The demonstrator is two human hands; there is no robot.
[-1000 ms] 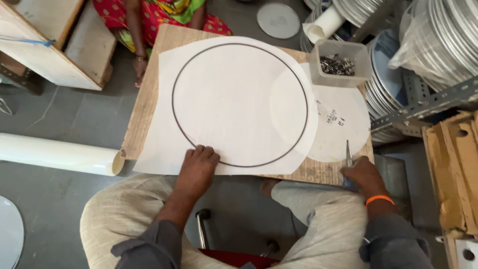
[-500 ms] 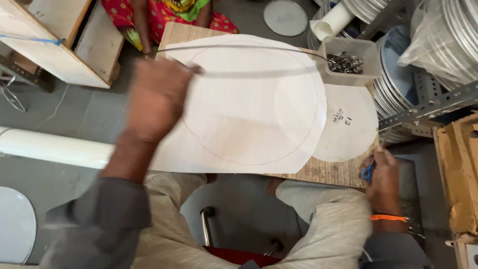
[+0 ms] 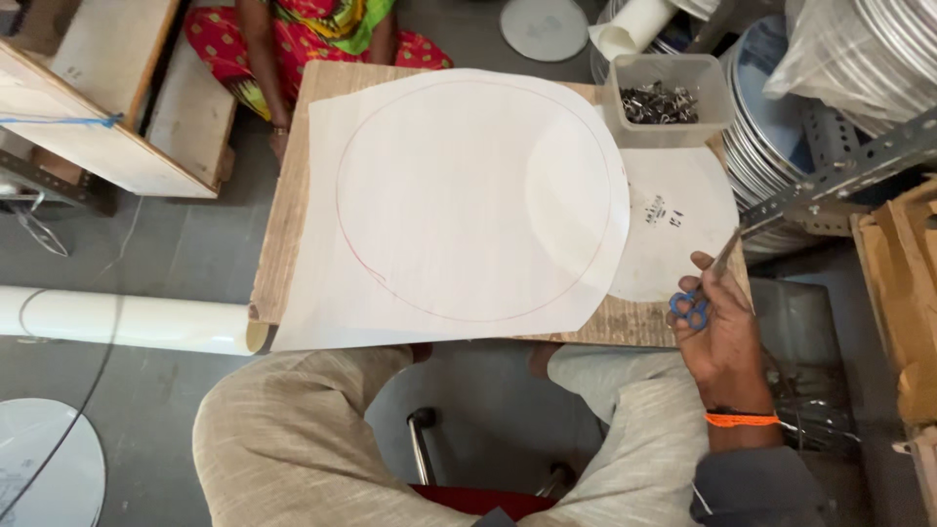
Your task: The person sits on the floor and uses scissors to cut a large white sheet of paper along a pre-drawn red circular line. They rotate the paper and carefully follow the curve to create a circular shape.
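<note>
Presently, head view: right hand (image 3: 724,337) closed around blue-handled metal scissors (image 3: 705,289) at the near right corner of the wooden board (image 3: 285,234). Left hand out of view. Large white paper sheet with a drawn circle (image 3: 459,205) lies loose across the board. Clear plastic box of metal clips (image 3: 664,98), far right. Risk: the unweighted sheet may slide.

left hand out of view, scissors (image 3: 705,289) partly hidden

plastic tub of clips (image 3: 666,98), white tube (image 3: 122,320), stacked metal discs (image 3: 776,127)
</note>
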